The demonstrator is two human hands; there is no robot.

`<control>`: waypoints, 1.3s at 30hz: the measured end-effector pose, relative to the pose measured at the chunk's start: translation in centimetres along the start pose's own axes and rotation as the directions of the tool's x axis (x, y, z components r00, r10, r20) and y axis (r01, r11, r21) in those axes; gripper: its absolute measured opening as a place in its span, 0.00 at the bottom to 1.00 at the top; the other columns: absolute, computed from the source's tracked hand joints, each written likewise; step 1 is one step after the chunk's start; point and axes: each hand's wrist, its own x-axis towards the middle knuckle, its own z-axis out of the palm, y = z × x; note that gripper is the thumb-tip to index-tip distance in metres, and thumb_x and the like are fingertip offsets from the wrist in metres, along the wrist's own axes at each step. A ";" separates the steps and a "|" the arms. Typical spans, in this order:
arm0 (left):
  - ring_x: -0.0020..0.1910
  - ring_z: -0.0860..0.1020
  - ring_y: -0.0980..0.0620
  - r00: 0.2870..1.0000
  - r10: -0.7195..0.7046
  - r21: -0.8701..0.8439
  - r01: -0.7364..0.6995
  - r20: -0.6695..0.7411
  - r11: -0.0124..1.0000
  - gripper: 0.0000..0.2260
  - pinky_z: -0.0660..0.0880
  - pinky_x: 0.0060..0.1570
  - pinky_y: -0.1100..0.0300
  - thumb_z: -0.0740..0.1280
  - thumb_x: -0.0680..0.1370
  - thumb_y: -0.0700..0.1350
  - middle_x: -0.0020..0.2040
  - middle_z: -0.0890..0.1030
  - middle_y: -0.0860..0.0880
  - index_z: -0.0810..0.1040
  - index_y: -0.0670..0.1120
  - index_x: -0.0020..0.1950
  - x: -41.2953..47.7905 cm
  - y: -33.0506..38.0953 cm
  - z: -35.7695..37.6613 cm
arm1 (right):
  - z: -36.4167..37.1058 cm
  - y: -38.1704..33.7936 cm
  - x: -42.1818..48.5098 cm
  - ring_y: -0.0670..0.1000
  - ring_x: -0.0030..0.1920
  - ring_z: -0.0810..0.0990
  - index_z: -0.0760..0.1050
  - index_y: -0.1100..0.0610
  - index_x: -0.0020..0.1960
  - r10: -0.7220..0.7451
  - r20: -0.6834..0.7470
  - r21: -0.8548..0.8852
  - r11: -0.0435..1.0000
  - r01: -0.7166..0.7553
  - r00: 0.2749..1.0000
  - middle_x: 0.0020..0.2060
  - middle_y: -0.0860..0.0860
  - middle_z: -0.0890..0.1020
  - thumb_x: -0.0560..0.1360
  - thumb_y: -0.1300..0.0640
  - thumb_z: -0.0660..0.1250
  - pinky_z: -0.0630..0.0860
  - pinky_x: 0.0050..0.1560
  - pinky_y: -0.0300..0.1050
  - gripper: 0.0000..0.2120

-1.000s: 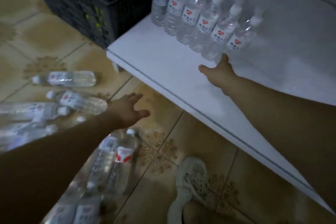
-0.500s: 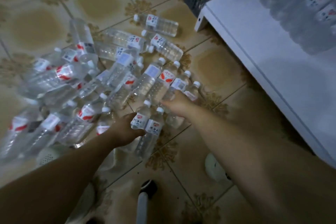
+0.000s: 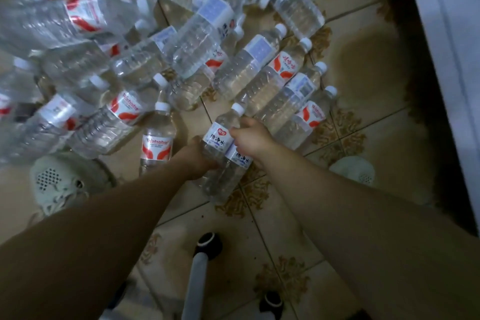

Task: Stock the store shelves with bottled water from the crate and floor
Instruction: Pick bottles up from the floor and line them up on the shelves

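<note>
Patterned floor tiles (image 3: 363, 65), left of the white shelf (image 3: 446, 34): curls left hand (image 3: 198, 161) and right hand (image 3: 250, 138) round two touching water bottles (image 3: 217, 138), caps pointing forward, angled toward the shelf, right hand nearer it.

The bottles (image 3: 244, 70) are clear, glossy plastic, ribbed along the body, with smooth white plastic caps (image 3: 281, 29) and shiny printed labels (image 3: 283, 65). The floor (image 3: 363, 65) is glazed tile with a soft sheen. The shoe (image 3: 59, 182) looks like perforated cloth, and the shelf (image 3: 454, 34) is smooth, matt white.
</note>
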 end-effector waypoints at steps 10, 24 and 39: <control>0.41 0.75 0.51 0.996 -0.085 -0.101 0.088 0.036 0.991 0.16 0.74 0.38 0.59 0.70 0.76 0.46 0.47 0.76 0.46 0.73 0.41 0.59 -1.8 0.5 -1.7 | -1.8 -1.0 -3.4 0.55 0.57 0.79 0.70 0.46 0.70 0.009 0.088 0.062 0.998 -0.014 0.996 0.59 0.49 0.79 0.76 0.52 0.67 0.76 0.61 0.59 0.23; 0.42 0.80 0.58 0.934 0.346 -0.561 -0.332 -0.085 0.759 0.11 0.76 0.35 0.64 0.64 0.80 0.44 0.50 0.79 0.53 0.70 0.51 0.62 -21.8 8.4 -3.8 | -8.7 -8.1 -22.0 0.40 0.49 0.81 0.66 0.45 0.72 -0.507 -0.277 0.369 0.728 0.577 0.816 0.45 0.37 0.81 0.77 0.50 0.67 0.78 0.50 0.41 0.24; 0.54 0.81 0.40 0.478 0.820 -0.321 -0.866 -0.314 0.382 0.32 0.75 0.56 0.36 0.77 0.61 0.47 0.56 0.79 0.41 0.73 0.55 0.64 -44.2 16.1 -2.5 | -19.5 -8.5 -48.9 0.47 0.51 0.83 0.63 0.52 0.75 -0.827 -0.516 0.203 0.132 0.970 0.220 0.57 0.52 0.82 0.80 0.58 0.63 0.79 0.45 0.40 0.25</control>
